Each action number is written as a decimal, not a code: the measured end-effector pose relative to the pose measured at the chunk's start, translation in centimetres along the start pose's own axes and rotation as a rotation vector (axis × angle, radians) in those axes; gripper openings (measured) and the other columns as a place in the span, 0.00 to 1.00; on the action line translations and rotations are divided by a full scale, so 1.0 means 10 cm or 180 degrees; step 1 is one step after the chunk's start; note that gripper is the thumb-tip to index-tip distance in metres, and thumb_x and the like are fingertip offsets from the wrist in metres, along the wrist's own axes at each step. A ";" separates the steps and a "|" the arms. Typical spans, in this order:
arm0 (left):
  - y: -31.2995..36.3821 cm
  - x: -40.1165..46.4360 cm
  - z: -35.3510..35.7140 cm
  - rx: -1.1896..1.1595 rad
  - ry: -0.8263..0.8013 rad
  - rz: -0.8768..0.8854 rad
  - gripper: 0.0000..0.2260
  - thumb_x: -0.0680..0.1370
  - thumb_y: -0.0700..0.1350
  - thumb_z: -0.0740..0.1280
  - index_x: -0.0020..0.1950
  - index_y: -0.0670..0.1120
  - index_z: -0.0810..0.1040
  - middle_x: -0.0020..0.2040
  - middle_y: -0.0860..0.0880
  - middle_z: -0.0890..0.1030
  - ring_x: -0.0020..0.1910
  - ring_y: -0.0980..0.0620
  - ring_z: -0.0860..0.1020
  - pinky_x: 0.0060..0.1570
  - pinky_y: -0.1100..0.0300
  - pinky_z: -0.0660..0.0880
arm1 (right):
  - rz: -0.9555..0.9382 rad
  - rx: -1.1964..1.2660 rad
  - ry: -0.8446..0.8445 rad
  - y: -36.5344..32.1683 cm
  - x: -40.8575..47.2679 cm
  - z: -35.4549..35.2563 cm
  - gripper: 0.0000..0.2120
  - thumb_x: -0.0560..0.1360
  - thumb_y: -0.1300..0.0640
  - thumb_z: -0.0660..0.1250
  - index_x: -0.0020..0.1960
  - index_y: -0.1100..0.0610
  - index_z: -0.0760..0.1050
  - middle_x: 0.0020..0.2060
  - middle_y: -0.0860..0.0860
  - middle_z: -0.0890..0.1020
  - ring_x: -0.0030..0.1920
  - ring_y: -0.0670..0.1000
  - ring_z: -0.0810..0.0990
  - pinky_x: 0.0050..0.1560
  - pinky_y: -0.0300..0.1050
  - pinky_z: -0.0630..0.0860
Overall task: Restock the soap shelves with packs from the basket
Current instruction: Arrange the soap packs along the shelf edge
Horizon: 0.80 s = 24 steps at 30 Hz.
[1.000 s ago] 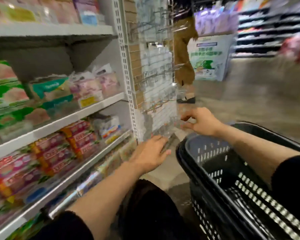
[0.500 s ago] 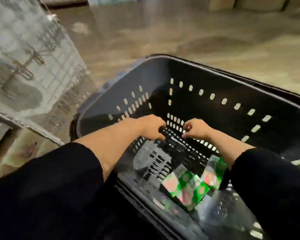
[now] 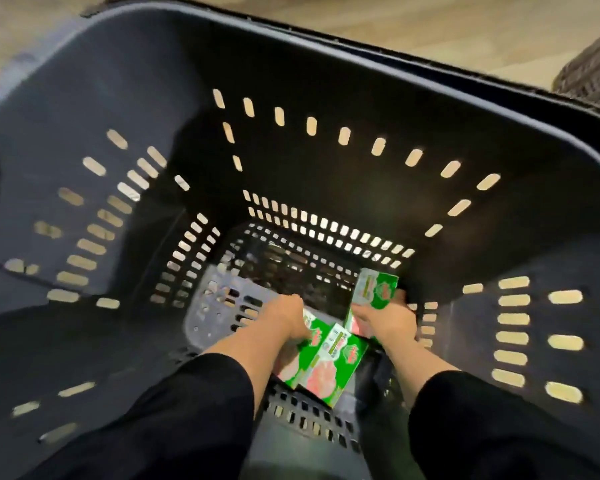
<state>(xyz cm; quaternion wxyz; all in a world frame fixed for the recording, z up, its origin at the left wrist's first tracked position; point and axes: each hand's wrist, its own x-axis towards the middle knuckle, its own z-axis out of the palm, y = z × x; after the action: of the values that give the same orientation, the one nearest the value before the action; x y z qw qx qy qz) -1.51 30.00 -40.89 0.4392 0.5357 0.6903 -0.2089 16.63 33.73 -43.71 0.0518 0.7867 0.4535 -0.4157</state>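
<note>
We are looking straight down into a deep dark basket [image 3: 309,57] with slotted walls and a perforated floor, and both our arms, in black sleeves [image 3: 194,420], are reaching to its bottom. Our right hand [image 3: 383,322] is gripping a green and pink soap pack [image 3: 374,292], thumb on the upper face and fingers curled under the far edge, so the pack is standing tilted near the right wall of the basket, its far corner lifted off the basket floor. Our left hand [image 3: 284,315] is resting on the far end of the packs lying flat on the basket floor; its fingers are bending down over that end, but they are hidden from us by the back of the hand, so we cannot tell whether they are pinching a pack or only touching it. Two more green packs [image 3: 329,362] are lying side by side between our forearms, close to the near edge of the basket floor, the right one overlapping the left and showing a pink flower print. The rest of the basket floor, toward the far wall and the left corner, is showing its grey slotted plastic. Beyond the far rim of the basket a pale floor [image 3: 430,26] is showing, and a dark woven surface [image 3: 593,74] is sitting at the far right corner of the view.
</note>
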 end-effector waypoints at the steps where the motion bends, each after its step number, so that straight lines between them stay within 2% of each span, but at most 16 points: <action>1: -0.04 0.03 0.05 -0.0162 -0.0137 -0.0048 0.24 0.75 0.53 0.71 0.63 0.40 0.69 0.60 0.41 0.76 0.59 0.41 0.75 0.49 0.53 0.72 | 0.0004 0.0331 0.0022 0.00 0.02 0.05 0.37 0.65 0.46 0.78 0.66 0.60 0.66 0.57 0.57 0.80 0.57 0.59 0.78 0.54 0.46 0.73; 4: -0.15 0.11 0.18 -0.0843 -0.0363 -0.0184 0.32 0.73 0.53 0.74 0.69 0.42 0.64 0.67 0.42 0.72 0.65 0.41 0.72 0.58 0.51 0.71 | -0.0074 0.0826 -0.0232 -0.03 0.16 0.20 0.54 0.57 0.52 0.82 0.74 0.53 0.55 0.61 0.55 0.77 0.58 0.59 0.78 0.60 0.55 0.75; 6: -0.22 0.12 0.24 -0.1168 -0.0334 -0.0318 0.36 0.69 0.51 0.77 0.71 0.44 0.63 0.68 0.42 0.72 0.65 0.41 0.72 0.60 0.50 0.72 | 0.0014 0.0888 -0.0456 -0.05 0.21 0.27 0.61 0.52 0.54 0.83 0.74 0.52 0.51 0.61 0.55 0.75 0.54 0.58 0.79 0.56 0.57 0.78; 7: -0.25 0.14 0.26 -0.1322 -0.0368 -0.0409 0.39 0.68 0.51 0.78 0.72 0.44 0.62 0.68 0.41 0.72 0.64 0.41 0.73 0.60 0.50 0.73 | 0.0062 0.0970 -0.0502 -0.05 0.18 0.27 0.57 0.52 0.56 0.83 0.72 0.55 0.53 0.59 0.56 0.76 0.51 0.57 0.80 0.54 0.56 0.79; 9: -0.28 0.13 0.24 -0.1661 -0.0586 -0.0580 0.42 0.68 0.49 0.79 0.74 0.39 0.59 0.62 0.38 0.77 0.55 0.42 0.78 0.52 0.53 0.75 | 0.0154 0.0984 -0.0459 -0.04 0.11 0.22 0.41 0.54 0.58 0.83 0.59 0.61 0.63 0.51 0.56 0.79 0.48 0.55 0.79 0.53 0.53 0.78; 10: -0.29 0.12 0.22 -0.1816 -0.0727 -0.0633 0.41 0.69 0.48 0.78 0.73 0.36 0.60 0.54 0.37 0.80 0.46 0.44 0.79 0.47 0.54 0.75 | 0.0169 0.1001 -0.0480 -0.02 0.10 0.21 0.40 0.51 0.54 0.83 0.55 0.61 0.65 0.48 0.55 0.79 0.47 0.54 0.79 0.54 0.52 0.78; 11: -0.29 0.12 0.21 -0.1962 -0.0794 -0.0666 0.40 0.69 0.46 0.79 0.73 0.34 0.61 0.49 0.37 0.81 0.41 0.45 0.78 0.45 0.54 0.74 | 0.0176 0.1064 -0.0543 0.01 0.08 0.19 0.44 0.45 0.50 0.83 0.55 0.62 0.69 0.48 0.54 0.81 0.48 0.54 0.80 0.53 0.51 0.78; 12: -0.29 0.11 0.18 -0.2100 -0.0818 -0.0658 0.42 0.68 0.44 0.79 0.74 0.35 0.60 0.49 0.37 0.80 0.41 0.45 0.77 0.48 0.54 0.74 | 0.0171 0.1202 -0.0602 0.01 0.06 0.18 0.48 0.40 0.48 0.81 0.57 0.61 0.72 0.49 0.53 0.82 0.48 0.54 0.81 0.53 0.52 0.79; 13: -0.27 0.12 0.17 -0.2204 -0.0818 -0.0631 0.46 0.67 0.42 0.80 0.76 0.38 0.56 0.54 0.37 0.78 0.45 0.45 0.77 0.52 0.52 0.75 | 0.0179 0.1371 -0.0693 0.04 0.10 0.20 0.50 0.39 0.49 0.81 0.60 0.60 0.72 0.50 0.53 0.82 0.49 0.55 0.81 0.54 0.52 0.79; 14: -0.24 0.10 0.14 -0.2243 -0.0815 -0.0602 0.49 0.67 0.40 0.80 0.78 0.41 0.51 0.56 0.38 0.77 0.48 0.44 0.77 0.56 0.50 0.75 | 0.0161 0.1536 -0.0763 0.02 0.07 0.18 0.49 0.44 0.52 0.82 0.63 0.59 0.71 0.52 0.53 0.82 0.50 0.55 0.81 0.55 0.52 0.78; 16: -0.18 0.03 0.08 -0.2141 -0.0703 -0.0580 0.51 0.67 0.39 0.80 0.78 0.41 0.48 0.62 0.37 0.74 0.54 0.42 0.77 0.60 0.48 0.75 | 0.0154 0.1884 -0.0881 -0.05 -0.03 0.12 0.40 0.55 0.64 0.81 0.64 0.59 0.68 0.53 0.56 0.81 0.51 0.56 0.80 0.54 0.52 0.78; 18: -0.16 -0.12 -0.07 -0.1942 -0.0578 -0.0566 0.50 0.66 0.40 0.80 0.78 0.41 0.49 0.70 0.37 0.69 0.63 0.39 0.73 0.61 0.48 0.74 | 0.0103 0.2169 -0.1080 -0.11 -0.12 0.02 0.34 0.60 0.71 0.75 0.63 0.61 0.68 0.51 0.57 0.81 0.48 0.57 0.81 0.51 0.53 0.79; 19: -0.17 -0.21 -0.18 -0.1869 -0.0497 -0.0575 0.49 0.67 0.40 0.79 0.77 0.41 0.50 0.70 0.37 0.68 0.64 0.38 0.72 0.59 0.49 0.74 | 0.0037 0.2275 -0.1190 -0.14 -0.15 -0.03 0.31 0.62 0.73 0.73 0.62 0.61 0.69 0.49 0.58 0.82 0.46 0.57 0.82 0.49 0.52 0.80; 21: -0.26 -0.43 -0.45 -0.1859 -0.0251 -0.0557 0.41 0.67 0.38 0.79 0.73 0.40 0.58 0.66 0.38 0.72 0.61 0.39 0.74 0.54 0.50 0.76 | -0.0076 0.2435 -0.1441 -0.21 -0.24 -0.16 0.27 0.63 0.75 0.70 0.60 0.62 0.73 0.46 0.58 0.83 0.45 0.56 0.82 0.47 0.50 0.79; 24: -0.41 -0.92 -0.89 -0.2204 0.0164 -0.0440 0.30 0.65 0.34 0.78 0.62 0.41 0.67 0.57 0.42 0.77 0.54 0.44 0.77 0.46 0.52 0.78 | -0.0264 0.2758 -0.2069 -0.40 -0.46 -0.35 0.26 0.62 0.74 0.67 0.59 0.62 0.77 0.48 0.60 0.83 0.47 0.58 0.81 0.53 0.52 0.78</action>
<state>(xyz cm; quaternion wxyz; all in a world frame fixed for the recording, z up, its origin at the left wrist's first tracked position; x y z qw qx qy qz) -8.38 30.29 -29.34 0.5620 0.3122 0.7656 0.0219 14.63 34.60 -36.98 -0.1561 0.5484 0.2318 -0.7881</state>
